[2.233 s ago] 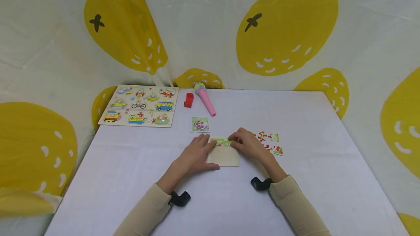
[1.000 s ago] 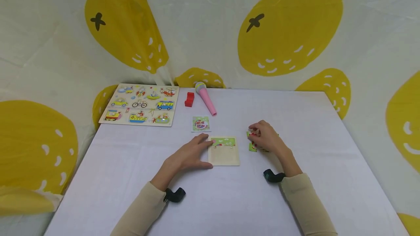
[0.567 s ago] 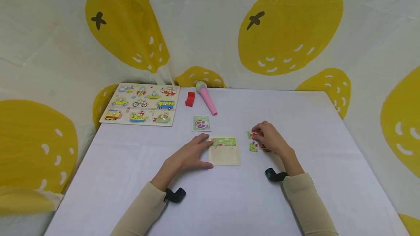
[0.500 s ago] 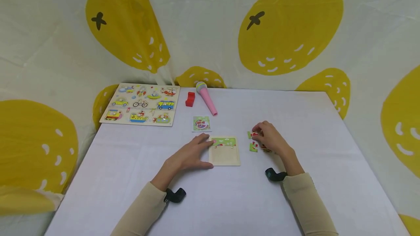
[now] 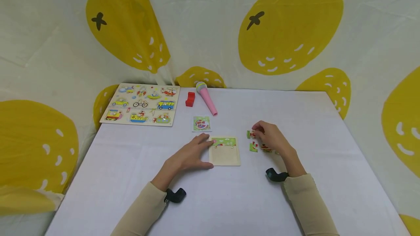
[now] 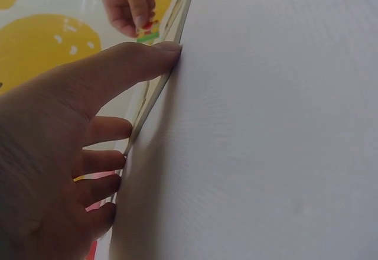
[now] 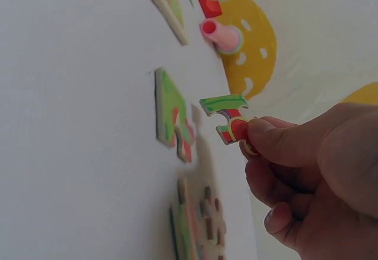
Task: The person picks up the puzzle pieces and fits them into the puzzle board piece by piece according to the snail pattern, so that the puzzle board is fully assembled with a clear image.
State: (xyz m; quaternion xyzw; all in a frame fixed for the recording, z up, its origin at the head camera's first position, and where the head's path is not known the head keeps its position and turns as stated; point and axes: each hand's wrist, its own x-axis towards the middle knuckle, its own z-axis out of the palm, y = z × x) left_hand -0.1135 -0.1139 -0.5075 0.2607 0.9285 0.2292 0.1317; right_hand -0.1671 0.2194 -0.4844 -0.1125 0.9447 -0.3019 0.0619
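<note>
My left hand [image 5: 190,152] is spread along the left side of a small square wooden puzzle tray [image 5: 224,157], thumb at its near corner. A green picture strip runs across the tray's top; below it lies bare wood. To the right, my right hand [image 5: 272,138] pinches a green and red jigsaw piece [image 7: 227,115] between thumb and fingertips. The right wrist view shows this piece raised above the cloth. A loose corner piece [image 5: 253,147] lies just below it, and several more pieces [image 5: 265,148] are partly hidden beneath the hand.
Behind the tray lies a small pomegranate picture square [image 5: 201,124]. Farther back are a pink toy microphone [image 5: 207,101] and a red block [image 5: 190,99]. A wooden vehicle puzzle board [image 5: 140,105] occupies the back left of the white-covered table [image 5: 311,126].
My right hand has left the tray for the loose pieces on the right and now has one pinched and lifted. My left hand has drawn slightly left, staying at the tray's edge.
</note>
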